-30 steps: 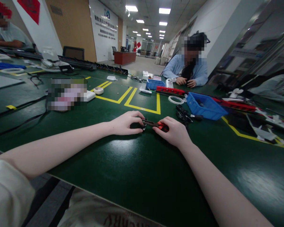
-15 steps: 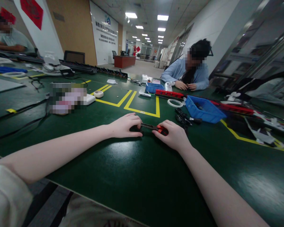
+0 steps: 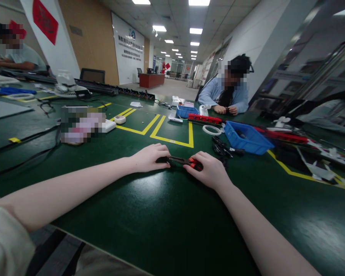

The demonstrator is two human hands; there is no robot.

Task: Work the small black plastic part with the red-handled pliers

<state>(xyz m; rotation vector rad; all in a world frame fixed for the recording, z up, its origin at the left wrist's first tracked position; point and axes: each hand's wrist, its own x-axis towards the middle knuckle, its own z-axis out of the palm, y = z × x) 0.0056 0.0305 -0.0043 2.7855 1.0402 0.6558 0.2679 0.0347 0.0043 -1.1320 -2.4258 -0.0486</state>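
Note:
Pliers (image 3: pixel 179 159) with red-and-black handles are in my right hand (image 3: pixel 209 168), whose fingers are wrapped round the handles. Their metal jaws point left, toward my left hand (image 3: pixel 151 158). My left hand is closed on a small black piece (image 3: pixel 162 159), mostly covered by the fingers. The tips of the jaws meet or lie very close to that piece; I cannot tell whether they bite on it. Both hands are just above the green table (image 3: pixel 149 222).
Beyond my right hand lie a bundle of black cables (image 3: pixel 222 147), a blue bin (image 3: pixel 247 138) and a white ring (image 3: pixel 212 130). Yellow tape (image 3: pixel 172 142) marks the table ahead. A tape roll (image 3: pixel 120 119) sits left. Across the table a person (image 3: pixel 225 94) sits with hands together.
My left thumb and fingers have come closer together, and more of the black piece shows between them. The whole view has shifted slightly. The pliers stay in my right hand.

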